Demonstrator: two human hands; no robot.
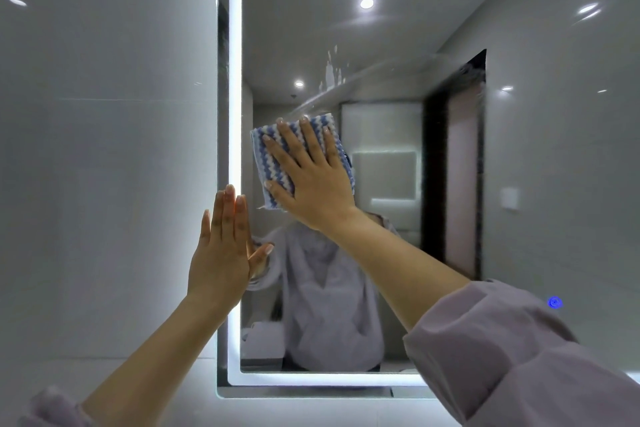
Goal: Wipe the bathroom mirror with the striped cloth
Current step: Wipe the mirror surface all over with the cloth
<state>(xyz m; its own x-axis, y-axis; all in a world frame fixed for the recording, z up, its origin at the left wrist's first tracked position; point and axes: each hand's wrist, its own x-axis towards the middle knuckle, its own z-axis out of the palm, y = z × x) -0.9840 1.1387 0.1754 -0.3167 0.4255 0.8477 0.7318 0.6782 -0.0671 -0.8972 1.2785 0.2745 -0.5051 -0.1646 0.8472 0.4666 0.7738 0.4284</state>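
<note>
The right hand (308, 173) lies flat with its fingers spread and straight, pressing the striped cloth (268, 158) against the glass of the mirror (381, 45), a little left of the mirror's middle. The cloth is folded into a rough square, blue and white in wavy bands, and shows around the fingertips and along the thumb side of the hand. The left hand (221, 253) is open too, fingers straight and held together, thumb out. It rests against the mirror's left edge, below and left of the cloth, over the glowing light strip (234, 80) that frames the glass. Pale lilac sleeves (519, 340) are pushed up both forearms. Above the cloth a wet smear (332, 74) arcs across the glass towards the upper right. A small blue lit button (555, 302) glows near the mirror's lower right. Grey glossy wall tile (104, 149) lies left of the mirror.
</note>
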